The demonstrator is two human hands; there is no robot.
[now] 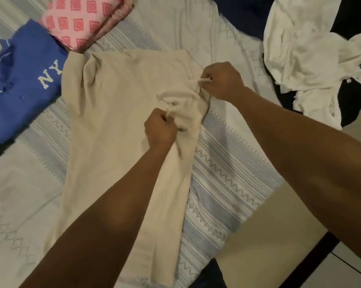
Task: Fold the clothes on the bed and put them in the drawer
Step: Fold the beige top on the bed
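The beige garment (117, 113) lies spread across the centre of the bed (227, 163). The left hand (160, 127) and right hand (221, 81), fingers (206, 77) curled tight, both grip its bunched edge. A folded blue shirt (24, 80) lies at ten o'clock and crumpled white clothes (304, 55) at two.

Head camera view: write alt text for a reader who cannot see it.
The left hand and right hand grip bunched fabric of a beige garment spread on the bed. A folded blue NY shirt and pink patterned cloth lie upper left, a crumpled white garment upper right.
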